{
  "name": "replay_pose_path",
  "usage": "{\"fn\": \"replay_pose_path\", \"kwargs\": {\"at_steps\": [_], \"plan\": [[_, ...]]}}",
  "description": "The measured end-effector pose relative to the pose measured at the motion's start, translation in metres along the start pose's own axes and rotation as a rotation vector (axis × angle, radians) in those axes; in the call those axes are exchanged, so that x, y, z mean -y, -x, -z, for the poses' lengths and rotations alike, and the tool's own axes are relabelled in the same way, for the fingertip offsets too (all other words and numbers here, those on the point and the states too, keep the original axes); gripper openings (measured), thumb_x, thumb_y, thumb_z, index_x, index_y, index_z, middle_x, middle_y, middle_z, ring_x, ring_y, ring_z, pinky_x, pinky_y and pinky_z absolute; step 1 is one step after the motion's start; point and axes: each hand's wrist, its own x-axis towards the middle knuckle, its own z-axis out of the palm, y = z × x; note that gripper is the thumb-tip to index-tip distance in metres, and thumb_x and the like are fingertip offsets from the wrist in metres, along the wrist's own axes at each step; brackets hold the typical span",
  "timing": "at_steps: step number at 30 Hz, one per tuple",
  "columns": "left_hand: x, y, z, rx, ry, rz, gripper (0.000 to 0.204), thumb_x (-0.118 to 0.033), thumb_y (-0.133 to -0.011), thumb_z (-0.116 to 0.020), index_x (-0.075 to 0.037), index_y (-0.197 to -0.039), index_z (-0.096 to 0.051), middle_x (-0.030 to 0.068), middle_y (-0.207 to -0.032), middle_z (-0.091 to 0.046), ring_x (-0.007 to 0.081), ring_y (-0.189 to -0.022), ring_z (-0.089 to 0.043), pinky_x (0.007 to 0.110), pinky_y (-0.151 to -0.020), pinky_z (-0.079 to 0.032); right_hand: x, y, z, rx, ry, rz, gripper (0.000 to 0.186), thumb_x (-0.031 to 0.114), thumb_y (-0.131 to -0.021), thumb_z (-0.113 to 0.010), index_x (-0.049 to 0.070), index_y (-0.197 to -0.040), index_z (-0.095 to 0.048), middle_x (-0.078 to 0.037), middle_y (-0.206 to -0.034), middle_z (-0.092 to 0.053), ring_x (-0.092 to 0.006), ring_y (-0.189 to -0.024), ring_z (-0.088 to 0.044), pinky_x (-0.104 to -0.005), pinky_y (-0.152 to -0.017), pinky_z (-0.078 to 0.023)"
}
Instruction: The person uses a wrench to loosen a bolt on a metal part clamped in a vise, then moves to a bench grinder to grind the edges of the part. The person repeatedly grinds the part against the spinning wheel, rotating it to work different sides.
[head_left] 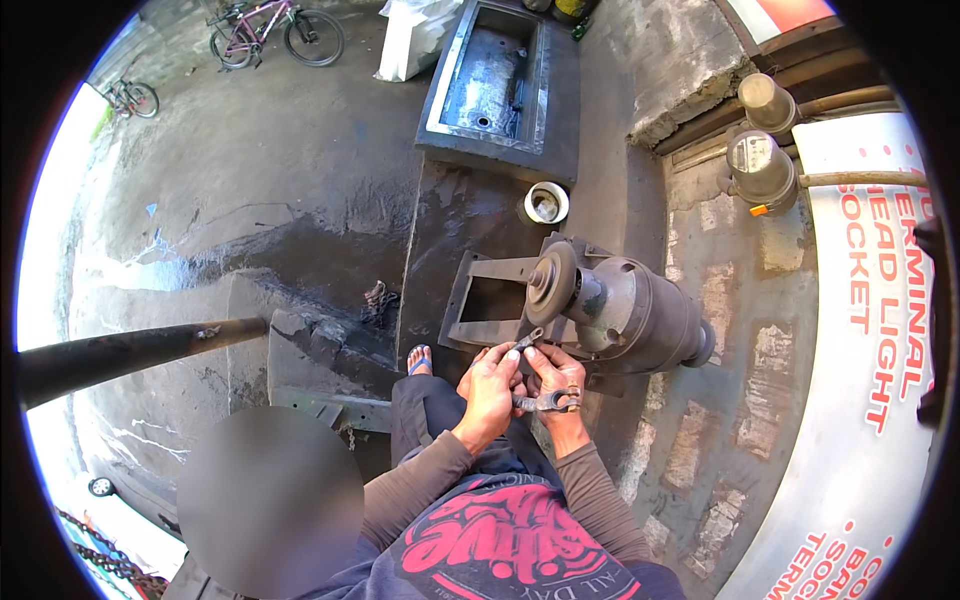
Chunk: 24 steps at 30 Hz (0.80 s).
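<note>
My left hand and my right hand are close together, both closed. Between thumbs and fingertips they pinch a small grey metal clamp-like piece, its tip pointing up and right. A second metal clamp, with a forked end, is tucked in the lower fingers of my right hand. Just beyond my fingertips is the round grinding wheel of a bench grinder, whose grey motor body extends to the right. The small piece is near the wheel's lower edge; whether they touch I cannot tell.
A metal frame stands left of the wheel. Farther off are a white bucket and a rectangular basin. A dark pole juts in from the left. Meters line the right wall. A blurred round patch covers the lower left.
</note>
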Motion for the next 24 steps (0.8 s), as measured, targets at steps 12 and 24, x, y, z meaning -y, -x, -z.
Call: {"fn": "replay_pose_path", "kwargs": {"at_steps": [12,24], "plan": [[-0.011,-0.025,-0.01,0.078,0.017,0.025,0.028,-0.02,-0.108,-0.05,-0.001,-0.129,-0.055,-0.0045,-0.067,-0.043,0.0065,-0.046,-0.042,0.025,-0.037,-0.037,-0.006,-0.026,0.003,-0.043,-0.033,0.093,0.015,0.006,-0.094,-0.072,-0.004,-0.106,-0.073,-0.007,-0.091,-0.071,-0.0109,-0.066,-0.063,-0.0256,-0.055,-0.05],[-0.015,-0.015,0.08,0.419,0.535,0.767,0.016,-0.027,-0.102,-0.063,-0.015,-0.095,-0.055,0.0036,-0.083,-0.06,0.0115,-0.057,-0.057,0.026,-0.041,-0.045,-0.011,0.014,0.016,0.211,0.009,-0.099,0.028,0.01,-0.095,-0.074,-0.004,-0.118,-0.067,0.0,-0.085,-0.066,-0.002,-0.054,-0.045,-0.0206,-0.045,-0.033]]}}
